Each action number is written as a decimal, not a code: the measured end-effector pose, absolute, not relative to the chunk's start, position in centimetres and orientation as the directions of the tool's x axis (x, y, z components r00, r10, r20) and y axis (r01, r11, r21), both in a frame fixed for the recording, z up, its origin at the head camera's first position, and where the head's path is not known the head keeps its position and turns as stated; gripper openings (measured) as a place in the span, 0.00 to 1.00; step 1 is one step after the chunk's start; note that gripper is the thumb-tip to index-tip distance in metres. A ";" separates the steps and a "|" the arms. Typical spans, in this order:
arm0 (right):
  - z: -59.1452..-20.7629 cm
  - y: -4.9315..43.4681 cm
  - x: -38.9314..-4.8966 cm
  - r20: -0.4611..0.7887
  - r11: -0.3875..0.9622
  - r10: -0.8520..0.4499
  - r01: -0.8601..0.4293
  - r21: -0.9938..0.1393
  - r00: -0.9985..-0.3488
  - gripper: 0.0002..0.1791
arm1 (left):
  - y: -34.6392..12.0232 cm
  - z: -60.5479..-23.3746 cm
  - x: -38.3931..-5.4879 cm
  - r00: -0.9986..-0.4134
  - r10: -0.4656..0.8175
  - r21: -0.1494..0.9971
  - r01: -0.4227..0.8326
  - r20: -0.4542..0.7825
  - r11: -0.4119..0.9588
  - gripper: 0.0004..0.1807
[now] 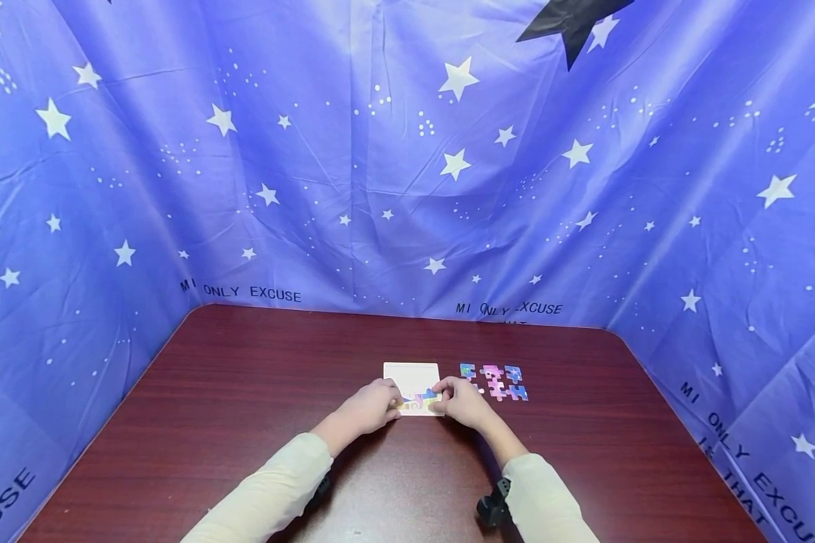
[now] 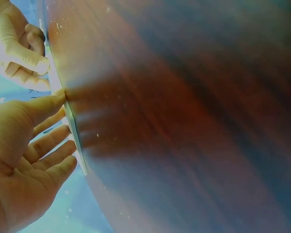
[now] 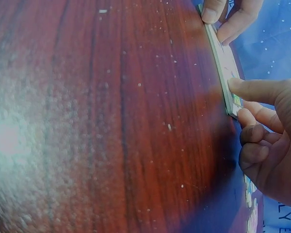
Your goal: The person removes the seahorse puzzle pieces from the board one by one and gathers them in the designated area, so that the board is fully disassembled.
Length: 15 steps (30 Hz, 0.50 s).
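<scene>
A white puzzle board (image 1: 411, 371) lies on the table with colourful puzzle pieces (image 1: 417, 400) along its near part. My left hand (image 1: 373, 403) is at the board's near left corner, its thumb on the near edge and its loosely straight fingers (image 2: 53, 141) touching the board. At the right side, my right hand (image 1: 463, 401) has its thumb tip on the board and its index finger beside a blue patch. Its other fingers (image 3: 254, 145) are curled. Whether it pinches a piece is hidden.
Several loose puzzle pieces (image 1: 496, 388), pink and blue, lie right of the board, partly behind my right hand. The dark red wooden table (image 1: 258, 354) is bounded by a blue star-patterned curtain (image 1: 353, 188) at the back and sides.
</scene>
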State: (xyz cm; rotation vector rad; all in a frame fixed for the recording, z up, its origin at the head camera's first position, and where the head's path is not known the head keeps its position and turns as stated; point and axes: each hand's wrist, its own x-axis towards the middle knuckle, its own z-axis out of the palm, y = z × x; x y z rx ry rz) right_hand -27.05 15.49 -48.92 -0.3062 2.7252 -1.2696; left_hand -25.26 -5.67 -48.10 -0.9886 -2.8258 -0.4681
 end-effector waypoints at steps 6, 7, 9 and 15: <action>-48.8 15.5 -27.1 -0.034 0.640 -0.232 -0.127 -0.758 -0.972 0.13 | -5.7 -48.1 -25.2 -0.786 0.584 0.264 0.619 0.203 0.740 0.06; -48.8 15.5 -27.1 -0.038 0.641 -0.230 -0.122 -0.757 -0.972 0.13 | -5.7 -48.1 -25.2 -0.788 0.583 0.265 0.616 0.200 0.742 0.05; -48.7 15.4 -27.1 -0.039 0.645 -0.228 -0.121 -0.754 -0.973 0.13 | -5.7 -48.2 -25.2 -0.793 0.579 0.265 0.610 0.192 0.747 0.05; -48.6 15.4 -26.9 -0.036 0.635 -0.222 -0.117 -0.763 -0.974 0.14 | -5.7 -48.2 -25.3 -0.780 0.593 0.241 0.626 0.202 0.741 0.05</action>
